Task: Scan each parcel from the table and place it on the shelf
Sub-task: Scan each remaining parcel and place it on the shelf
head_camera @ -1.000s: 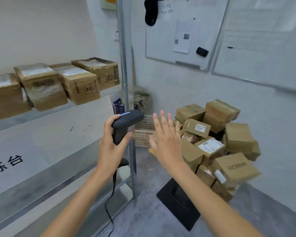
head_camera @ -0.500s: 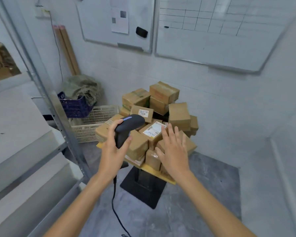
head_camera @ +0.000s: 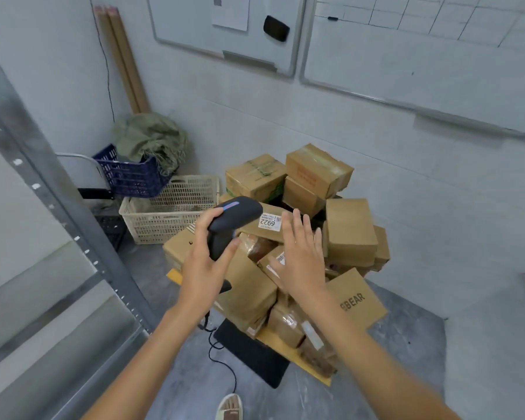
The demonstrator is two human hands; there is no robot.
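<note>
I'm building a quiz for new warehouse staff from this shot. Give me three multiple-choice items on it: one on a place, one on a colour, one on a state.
1. Where does the blue crate sit?
A. left of the parcel pile
B. on top of the pile
C. on the whiteboard

2. What colour is the barcode scanner?
A. yellow
B. black
C. white

3. How is the right hand?
A. gripping a parcel
B. fist closed
C. open, fingers spread

Key: 1 A, the crate stands by the wall corner, left of the parcel pile. 2 B, the left hand holds a black body. 3 C, fingers straight over the pile.
</note>
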